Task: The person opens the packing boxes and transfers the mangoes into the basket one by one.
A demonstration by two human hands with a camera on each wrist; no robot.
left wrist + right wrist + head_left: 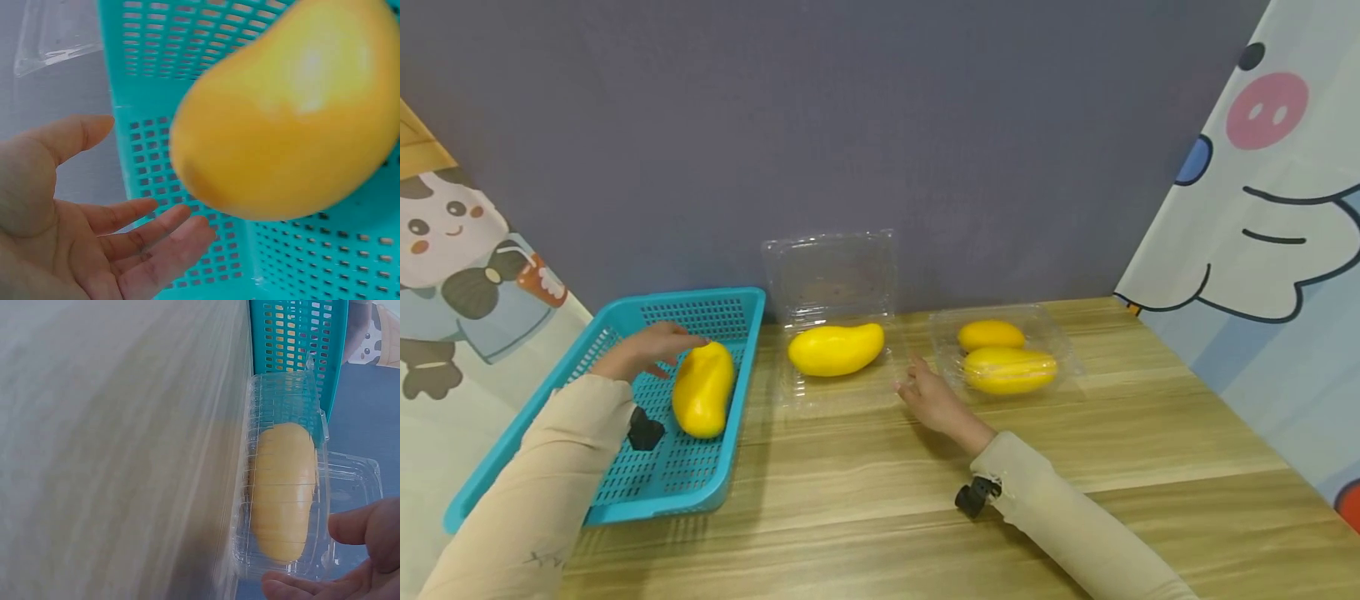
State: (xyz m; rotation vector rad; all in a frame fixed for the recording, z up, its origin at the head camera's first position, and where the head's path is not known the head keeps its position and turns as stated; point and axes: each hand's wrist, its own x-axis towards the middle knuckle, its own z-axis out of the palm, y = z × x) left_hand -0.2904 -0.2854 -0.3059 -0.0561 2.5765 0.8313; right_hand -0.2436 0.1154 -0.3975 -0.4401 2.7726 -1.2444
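Note:
A yellow mango (703, 390) lies in the blue plastic basket (747, 400). My left hand (655, 346) reaches over the basket at the mango's far end. In the left wrist view its fingers (165, 225) are spread and stand apart from the mango (281, 119). Another mango (837, 350) rests in a clear clamshell box (805, 392) whose lid (835, 267) stands raised. My right hand (932, 398) is at this box's right end, with thumb and fingers parted. In the right wrist view the thumb (353, 526) lies close to the rim.
To the right sits a second clear clamshell box (1060, 337) with two yellow mangoes (1009, 371) inside. A grey wall (880, 150) rises behind the wooden table (865, 517). Printed cartoon curtains (1262, 217) hang at both sides.

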